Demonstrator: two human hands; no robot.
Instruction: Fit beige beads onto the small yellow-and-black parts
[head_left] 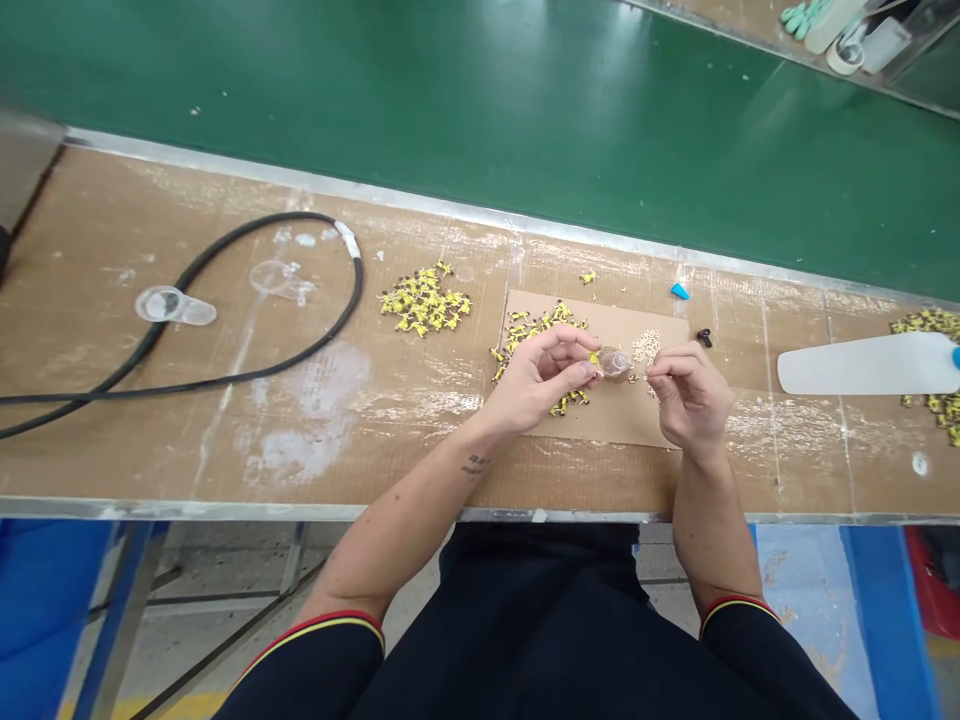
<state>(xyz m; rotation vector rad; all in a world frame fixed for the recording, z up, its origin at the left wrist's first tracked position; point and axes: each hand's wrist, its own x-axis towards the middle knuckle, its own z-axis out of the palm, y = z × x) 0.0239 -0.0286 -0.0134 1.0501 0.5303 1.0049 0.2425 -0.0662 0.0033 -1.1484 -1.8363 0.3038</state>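
My left hand (544, 375) is closed in a pinch on a small yellow-and-black figure (594, 358). Just right of its fingertips is a small clear container (615, 363); whether the hand touches it I cannot tell. My right hand (691, 395) is also pinched, but what lies between its fingertips is too small to make out. A scatter of tiny cream pieces (646, 348) sits beside the right fingertips. Under both hands is a flat cardboard sheet (622, 425), with more yellow-and-black figures (521, 328) on it, partly hidden by my left hand.
Another pile of yellow figures (426, 300) lies to the left, and one more (934, 322) far right by a white bottle (862, 365). A black cable (358, 290) loops at left near a clear plastic scoop-shaped piece (176, 306). A blue cap (679, 291) lies behind the sheet.
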